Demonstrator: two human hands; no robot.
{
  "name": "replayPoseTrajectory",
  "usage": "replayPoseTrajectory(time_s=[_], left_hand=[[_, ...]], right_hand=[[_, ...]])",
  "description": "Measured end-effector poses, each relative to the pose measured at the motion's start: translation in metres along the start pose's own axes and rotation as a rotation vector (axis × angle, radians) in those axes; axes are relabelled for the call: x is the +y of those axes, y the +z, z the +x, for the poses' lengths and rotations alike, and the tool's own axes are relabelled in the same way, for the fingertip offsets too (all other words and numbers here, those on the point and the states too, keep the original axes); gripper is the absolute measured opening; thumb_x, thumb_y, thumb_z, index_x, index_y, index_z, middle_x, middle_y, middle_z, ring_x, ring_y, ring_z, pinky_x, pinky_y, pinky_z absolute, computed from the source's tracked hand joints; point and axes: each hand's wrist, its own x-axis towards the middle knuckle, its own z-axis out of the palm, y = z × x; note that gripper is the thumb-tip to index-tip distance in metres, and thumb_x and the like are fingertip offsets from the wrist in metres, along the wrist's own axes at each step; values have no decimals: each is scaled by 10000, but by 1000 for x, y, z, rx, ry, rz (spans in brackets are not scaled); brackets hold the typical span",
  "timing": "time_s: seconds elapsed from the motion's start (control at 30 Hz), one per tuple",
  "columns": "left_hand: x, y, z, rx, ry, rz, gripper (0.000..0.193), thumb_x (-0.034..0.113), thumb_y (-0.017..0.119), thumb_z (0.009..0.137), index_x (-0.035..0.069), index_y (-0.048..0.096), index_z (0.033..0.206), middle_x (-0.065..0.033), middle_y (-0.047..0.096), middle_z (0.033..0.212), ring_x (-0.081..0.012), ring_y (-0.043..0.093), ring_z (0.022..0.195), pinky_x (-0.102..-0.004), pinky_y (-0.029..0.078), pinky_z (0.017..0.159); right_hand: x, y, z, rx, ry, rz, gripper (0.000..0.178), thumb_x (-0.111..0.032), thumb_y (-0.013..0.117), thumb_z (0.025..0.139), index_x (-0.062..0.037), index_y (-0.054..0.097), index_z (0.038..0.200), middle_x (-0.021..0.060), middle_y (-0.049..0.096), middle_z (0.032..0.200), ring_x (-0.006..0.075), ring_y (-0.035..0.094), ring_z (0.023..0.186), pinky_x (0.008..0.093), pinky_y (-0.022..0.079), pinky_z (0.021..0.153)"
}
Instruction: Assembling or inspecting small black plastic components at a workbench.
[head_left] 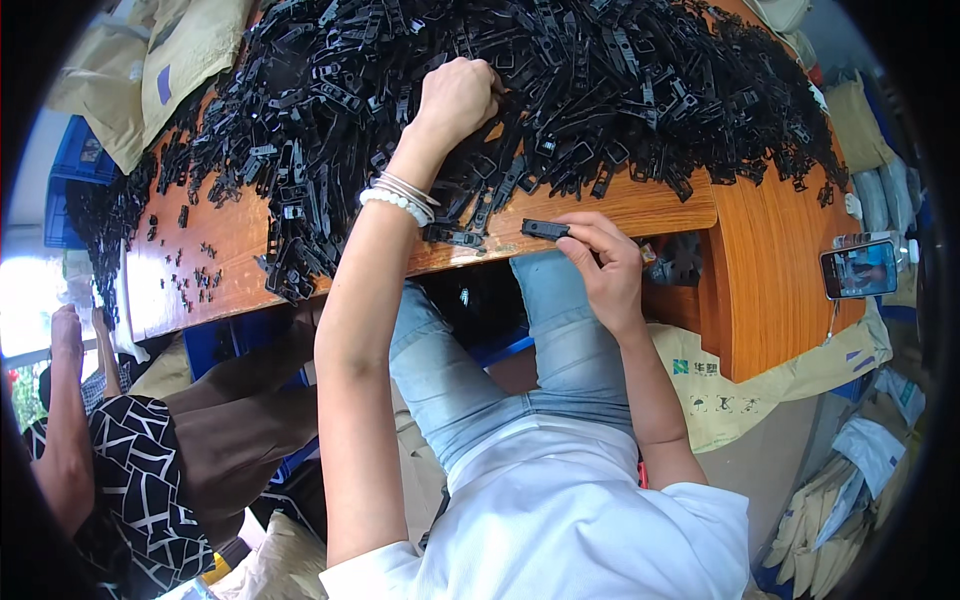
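A great heap of small black plastic parts (330,130) covers the far side of the wooden table (620,210). My left hand (458,98), with bracelets at its wrist, reaches into the middle of this heap. Its fingers are curled, and their tips are hidden among the parts, so what they grip does not show. Over the table's near edge, my right hand (608,262) pinches one flat, oblong black plastic part (543,229) by its right end, between thumb and fingers. A few loose parts lie on the wood between the two hands.
A phone (858,270) stands upright at the table's right end. Paper sacks (190,70) and blue crates (85,160) stand at the far left. Another person (130,450) sits to my left, hands by the table. Below the table at right lies a printed sack (740,400).
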Motion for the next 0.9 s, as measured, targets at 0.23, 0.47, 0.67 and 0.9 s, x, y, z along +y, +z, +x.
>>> replayPoseTrajectory(time_s=[0.23,0.47,0.67,0.9], left_hand=[[-9,-31,-26,272,62,-31,131,105,641,669,19,649,768,-117,551,816,-289,574,759,-372,473,678],[1,-20,-56,337,-56,-60,140,103,661,703,13,644,809,-82,560,775,-247,570,690,-330,455,634],[5,-27,-56,237,-26,-185,96,76,628,706,27,651,786,-92,553,773,-268,570,674,-342,460,633],[19,-11,-30,147,-19,-142,177,112,636,708,20,661,858,-125,589,804,-289,593,759,-352,465,682]], right_hand=[[4,-1,0,37,-4,-27,135,-4,565,792,65,619,895,71,586,956,81,525,753,182,411,621],[3,5,1,78,-163,-220,159,1,607,746,51,624,895,108,605,919,181,575,813,247,442,705],[1,4,1,91,-156,-201,158,3,609,741,57,624,889,113,608,928,188,581,826,253,444,717],[2,5,-1,107,-128,-182,154,7,605,743,65,623,885,113,612,931,187,581,820,248,445,711]])
